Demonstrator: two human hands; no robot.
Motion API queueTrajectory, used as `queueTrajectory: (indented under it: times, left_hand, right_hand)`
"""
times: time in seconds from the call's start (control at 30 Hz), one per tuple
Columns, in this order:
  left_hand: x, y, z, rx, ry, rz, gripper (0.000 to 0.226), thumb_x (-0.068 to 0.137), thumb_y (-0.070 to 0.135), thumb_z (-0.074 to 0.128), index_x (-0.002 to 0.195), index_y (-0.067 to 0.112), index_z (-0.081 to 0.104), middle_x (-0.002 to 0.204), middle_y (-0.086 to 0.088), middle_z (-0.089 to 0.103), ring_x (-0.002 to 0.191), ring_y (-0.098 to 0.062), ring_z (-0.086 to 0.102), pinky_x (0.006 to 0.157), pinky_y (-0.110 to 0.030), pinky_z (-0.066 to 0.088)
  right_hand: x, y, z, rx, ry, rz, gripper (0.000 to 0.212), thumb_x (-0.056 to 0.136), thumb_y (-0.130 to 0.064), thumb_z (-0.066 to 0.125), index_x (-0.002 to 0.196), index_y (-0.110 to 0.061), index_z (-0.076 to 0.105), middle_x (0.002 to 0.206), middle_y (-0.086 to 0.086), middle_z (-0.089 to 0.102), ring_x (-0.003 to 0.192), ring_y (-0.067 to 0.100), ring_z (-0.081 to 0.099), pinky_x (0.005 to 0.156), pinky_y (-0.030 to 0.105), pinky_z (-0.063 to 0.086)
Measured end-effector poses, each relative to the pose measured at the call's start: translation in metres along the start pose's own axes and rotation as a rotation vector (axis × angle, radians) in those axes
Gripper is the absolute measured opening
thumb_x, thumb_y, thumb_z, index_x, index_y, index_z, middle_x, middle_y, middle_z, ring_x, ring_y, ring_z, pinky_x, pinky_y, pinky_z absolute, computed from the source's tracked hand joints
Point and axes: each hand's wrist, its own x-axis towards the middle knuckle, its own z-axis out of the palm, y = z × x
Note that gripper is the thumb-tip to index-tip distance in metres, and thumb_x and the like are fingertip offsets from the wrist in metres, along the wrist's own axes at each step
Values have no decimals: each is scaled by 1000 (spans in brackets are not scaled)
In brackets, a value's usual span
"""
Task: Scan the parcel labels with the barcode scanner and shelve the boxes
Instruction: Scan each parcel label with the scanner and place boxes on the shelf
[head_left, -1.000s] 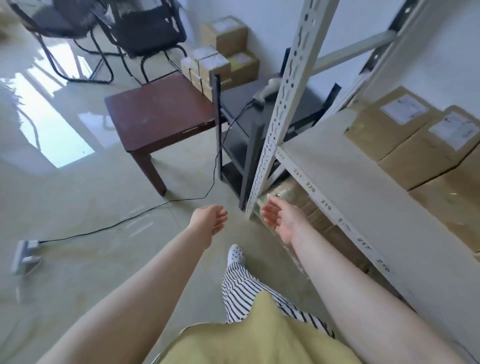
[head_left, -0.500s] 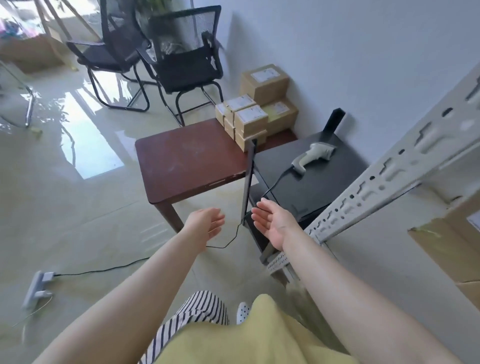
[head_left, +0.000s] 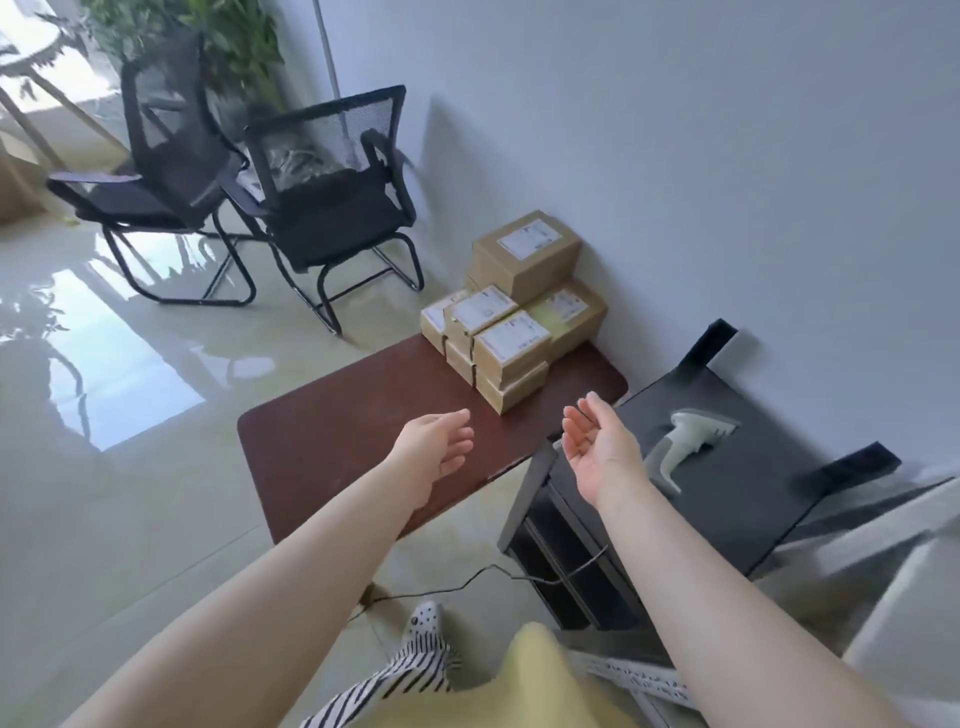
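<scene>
Small print on the stacked brown cardboard parcel boxes (head_left: 511, 343), at the dark red-brown wooden desk's (head_left: 332, 441) far corner, is illegible; left hand (head_left: 436, 451) and right hand (head_left: 597, 447) hover open, empty, near the grey barcode scanner (head_left: 685, 441) on the black stand (head_left: 753, 499).

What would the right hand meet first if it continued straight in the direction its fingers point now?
Probably the stack of labelled boxes on the brown table: the open right hand points up and away towards it. Depth is unclear, so it might pass above.
</scene>
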Motion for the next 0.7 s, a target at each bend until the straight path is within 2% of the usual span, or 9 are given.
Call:
queueTrajectory:
  times: [0.17,0.33,0.43,0.53,0.57,0.63,0.7]
  left_hand:
    - [74,82,-12,138,-46,38,13,96,29,70,96,18,65,94,-2,68,79,-12,64,74,-25,55]
    - [129,142,3,258,-84,112,17,97,29,69,99,14,63,89,0,61,75,-12,57,74,-25,53]
    - [171,171,19,348,-102,146,31,95,35,70,114,12,62,100,-3,62,86,-15,59,87,-33,56]
    - [210,195,37,427,-82,178,41,92,41,72,121,14,62,113,-6,62,92,-18,60,94,-38,55]
    - [222,203,43,455,-64,184,45,91,43,72,125,14,61,121,-6,63,100,-20,61,98,-40,55]
    - [245,219,55,475,-37,190,57,90,43,72,136,14,55,134,-5,58,117,-23,59,104,-42,51]
    - [267,231,65,466,-23,187,66,92,40,72,146,14,45,141,-4,52,122,-23,55,105,-40,48]
  right_hand:
    - [45,-25,65,-48,64,-21,19,94,-32,68,94,-13,65,87,3,68,76,13,63,72,23,52]
    - [88,-49,102,-126,109,-32,25,91,-36,71,101,-13,67,91,2,70,77,12,65,68,24,52]
    - [125,-65,126,-162,131,-25,25,90,-36,72,101,-14,67,94,2,69,79,12,65,70,24,54]
    - [169,-76,150,-211,129,-3,26,90,-37,72,97,-13,66,90,2,65,78,14,62,81,28,56]
    - [185,-79,159,-237,128,7,29,89,-38,73,100,-11,66,89,3,62,78,14,61,85,30,56]
    - [218,-85,176,-287,125,24,36,86,-40,75,103,-10,65,90,4,59,83,18,59,91,34,55]
    - [248,-90,190,-323,117,38,33,86,-40,76,100,-12,64,90,4,57,90,22,60,95,37,53]
